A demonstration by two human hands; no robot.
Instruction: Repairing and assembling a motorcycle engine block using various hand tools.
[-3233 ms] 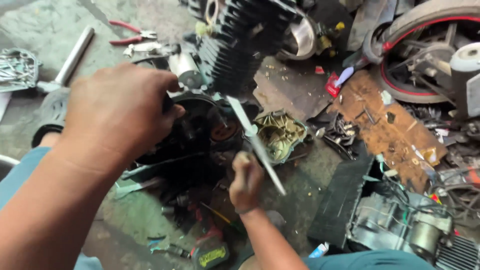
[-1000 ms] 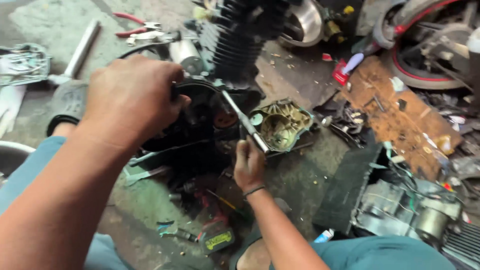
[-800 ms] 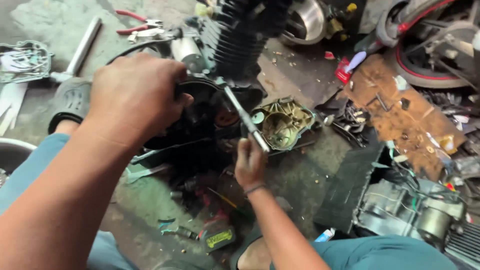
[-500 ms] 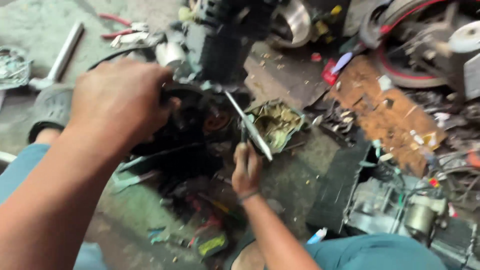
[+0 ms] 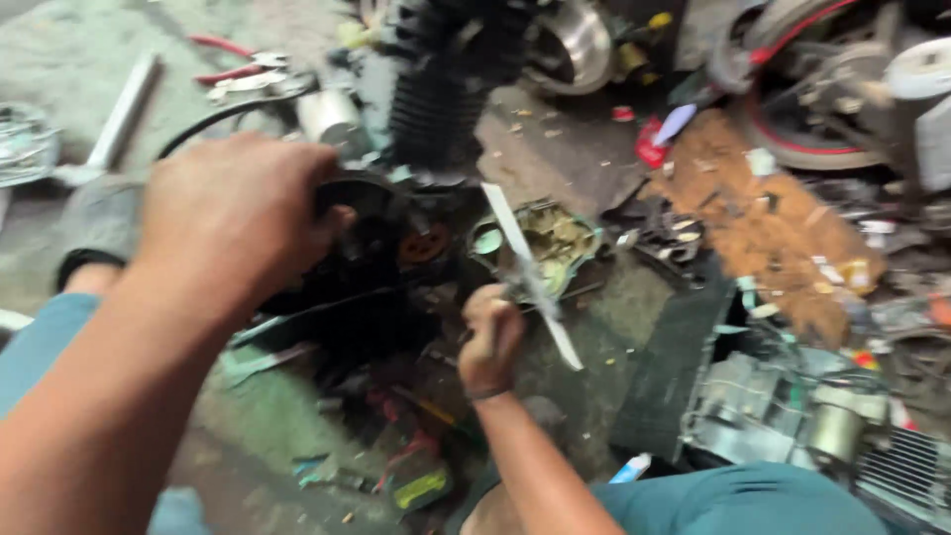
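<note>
So right now my left hand (image 5: 233, 213) is clamped over the round black cover of the engine (image 5: 381, 258) sitting dead centre on the floor, fingers wrapped around its rim at about 9 o'clock from the opening. My right hand (image 5: 490, 337) is closed tight on a flat silver tool (image 5: 530, 272), looks like a scraper or long wrench, hard to tell with the blur; its far end points up toward 12 o'clock, into the gap beside the brass-coloured open casing (image 5: 550, 238).

My take on doing this well: keep the left hand pressing down so the engine doesn't rock, and lever in short, controlled strokes. A slip here probably sends the tool into that casing.

Compared with a few seconds back, the tool has swung from lying flatter to standing steeper, and my view has drifted down and right. The red pliers (image 5: 228, 59) at 11 o'clock haven't moved.
</note>
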